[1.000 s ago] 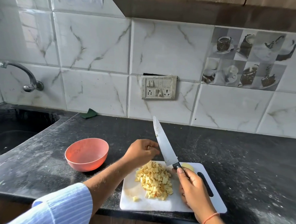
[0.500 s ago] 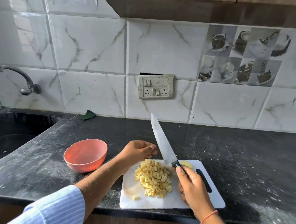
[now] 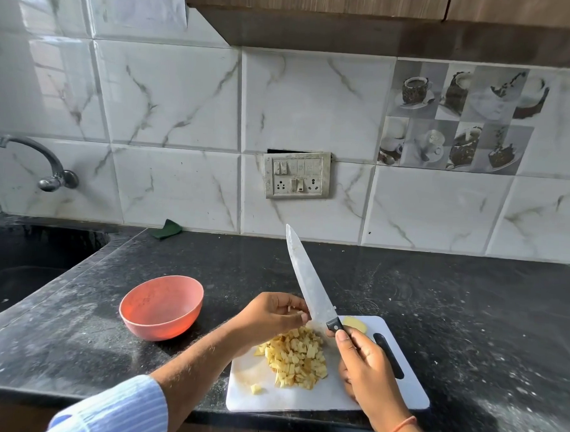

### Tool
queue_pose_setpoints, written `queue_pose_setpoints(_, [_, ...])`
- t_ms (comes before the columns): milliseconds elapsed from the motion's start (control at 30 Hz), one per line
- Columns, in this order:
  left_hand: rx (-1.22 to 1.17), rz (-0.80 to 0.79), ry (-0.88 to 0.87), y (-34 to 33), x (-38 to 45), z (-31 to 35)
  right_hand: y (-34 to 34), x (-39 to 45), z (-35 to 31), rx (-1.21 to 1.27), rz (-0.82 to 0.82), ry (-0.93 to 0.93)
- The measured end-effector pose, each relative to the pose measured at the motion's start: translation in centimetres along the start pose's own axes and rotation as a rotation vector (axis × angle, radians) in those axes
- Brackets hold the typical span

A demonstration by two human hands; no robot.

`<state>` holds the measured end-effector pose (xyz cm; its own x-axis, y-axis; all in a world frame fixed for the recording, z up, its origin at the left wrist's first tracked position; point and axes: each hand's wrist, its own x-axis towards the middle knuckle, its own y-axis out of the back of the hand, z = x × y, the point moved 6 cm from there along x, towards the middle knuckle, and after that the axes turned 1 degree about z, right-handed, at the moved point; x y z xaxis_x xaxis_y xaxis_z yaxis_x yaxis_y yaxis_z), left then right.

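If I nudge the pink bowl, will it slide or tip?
The bowl looks like empty plastic, so probably light and slides easily. Its sides narrow to a small base; a push near the rim might tip it.

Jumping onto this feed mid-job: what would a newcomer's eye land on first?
The long steel kitchen knife with a black handle stands out, held tip-up over the white plastic cutting board by the right hand, while fingertips of the left hand touch its blade. Below them a heap of diced yellow pieces lies on the board, and a salmon-pink round bowl sits to its left on the black speckled counter.
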<state>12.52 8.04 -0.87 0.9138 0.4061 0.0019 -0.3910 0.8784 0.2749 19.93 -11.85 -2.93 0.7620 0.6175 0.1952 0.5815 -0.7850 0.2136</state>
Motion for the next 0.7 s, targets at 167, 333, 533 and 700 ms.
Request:
queue_pose_setpoints(167, [-0.331, -0.112, -0.007, -1.4, 0.3, 0.0, -0.1, 0.0, 0.5, 0.171, -0.102, -0.106])
queue_pose_setpoints(333, [-0.467, -0.157, 0.032, -3.1, 1.0, 0.9, 0.3, 0.2, 0.9, 0.236, -0.145, -0.158])
queue_pose_setpoints(533, [-0.519, -0.174, 0.084, -4.1, 1.4, 1.0, 0.4, 0.4, 1.0, 0.277, -0.158, -0.194])
queue_pose_setpoints(700, [-0.515, -0.174, 0.081, -4.2, 1.6, 1.3, 0.6, 0.7, 1.4, 0.292, -0.154, -0.213])
